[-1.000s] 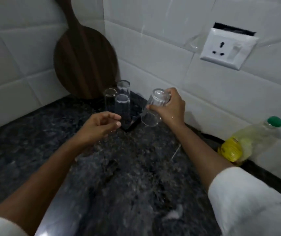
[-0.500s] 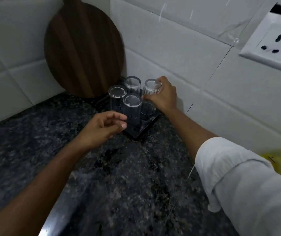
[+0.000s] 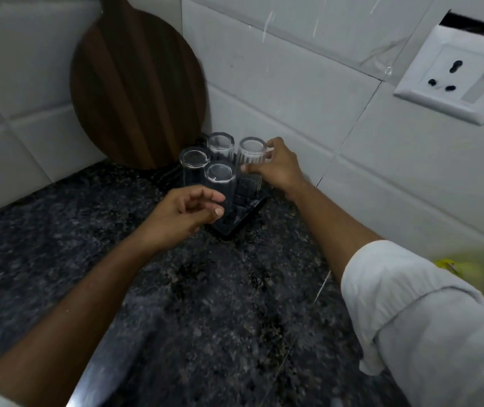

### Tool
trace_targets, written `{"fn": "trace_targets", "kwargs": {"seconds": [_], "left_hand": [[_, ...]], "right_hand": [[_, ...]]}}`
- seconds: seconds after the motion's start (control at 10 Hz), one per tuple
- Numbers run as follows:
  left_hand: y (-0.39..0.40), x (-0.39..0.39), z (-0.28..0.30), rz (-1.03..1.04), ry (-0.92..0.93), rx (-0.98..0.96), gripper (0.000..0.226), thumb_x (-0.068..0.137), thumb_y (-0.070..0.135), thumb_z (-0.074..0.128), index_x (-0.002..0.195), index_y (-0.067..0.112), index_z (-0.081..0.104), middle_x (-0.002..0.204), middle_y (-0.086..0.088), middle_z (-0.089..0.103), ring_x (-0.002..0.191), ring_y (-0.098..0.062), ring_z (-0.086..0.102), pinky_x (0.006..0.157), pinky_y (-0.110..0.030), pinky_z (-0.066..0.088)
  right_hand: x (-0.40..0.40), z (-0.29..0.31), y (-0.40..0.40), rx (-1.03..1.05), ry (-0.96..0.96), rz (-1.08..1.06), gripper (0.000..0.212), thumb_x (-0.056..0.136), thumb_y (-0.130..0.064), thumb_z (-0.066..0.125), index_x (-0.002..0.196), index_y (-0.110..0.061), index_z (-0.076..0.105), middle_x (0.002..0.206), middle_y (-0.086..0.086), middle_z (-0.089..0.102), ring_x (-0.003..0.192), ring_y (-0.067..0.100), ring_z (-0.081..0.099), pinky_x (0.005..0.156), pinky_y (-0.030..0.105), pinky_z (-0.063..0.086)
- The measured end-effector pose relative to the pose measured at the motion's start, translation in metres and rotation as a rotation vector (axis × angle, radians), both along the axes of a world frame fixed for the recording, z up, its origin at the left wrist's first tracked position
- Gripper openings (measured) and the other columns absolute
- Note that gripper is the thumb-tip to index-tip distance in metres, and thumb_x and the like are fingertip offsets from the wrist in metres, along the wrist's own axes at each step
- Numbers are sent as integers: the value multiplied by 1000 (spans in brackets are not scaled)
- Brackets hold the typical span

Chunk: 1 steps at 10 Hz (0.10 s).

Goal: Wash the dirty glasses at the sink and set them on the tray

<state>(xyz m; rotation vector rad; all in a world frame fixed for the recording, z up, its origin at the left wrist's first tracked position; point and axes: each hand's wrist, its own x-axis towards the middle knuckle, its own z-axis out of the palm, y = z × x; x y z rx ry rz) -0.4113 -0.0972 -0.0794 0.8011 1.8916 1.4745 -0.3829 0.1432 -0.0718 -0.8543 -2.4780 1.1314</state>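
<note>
**Fourth glass going down on the tray, mouth-down like the rest**

Right hand [image 3: 277, 168] wrapped around the ribbed glass [image 3: 249, 168], thumb on the near side, fingers round the back, gripping near the upturned base. Set upside down at the right of the dark tray [image 3: 242, 214], probably so water drains out instead of pooling. Hard to say whether the rim has fully touched down. Three more glasses [image 3: 205, 168] already inverted just beside it, packed tight because the tray looks small. Tray tucked into the tiled corner under the leaning wooden board [image 3: 138, 86], out of the way on the speckled countertop [image 3: 205, 304]. Left hand [image 3: 185, 214] loosely curled, holding nothing, hovering just in front of the nearest glass, likely ready to steady the cluster. Sink not in view.
</note>
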Motion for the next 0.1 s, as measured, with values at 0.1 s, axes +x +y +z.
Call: {"fn": "trace_targets", "kwargs": {"seconds": [0.1], "left_hand": [[5,14,10,4,24,-16,18,90,21,69,107,23,68,104,-7,75,86,-9,69,70,-26,49]], "right_hand": [[28,7,1,-57,-8,-47,63,71,-30,83,121,-14,50,108,3,56,96,20,56,74,29,46]]}}
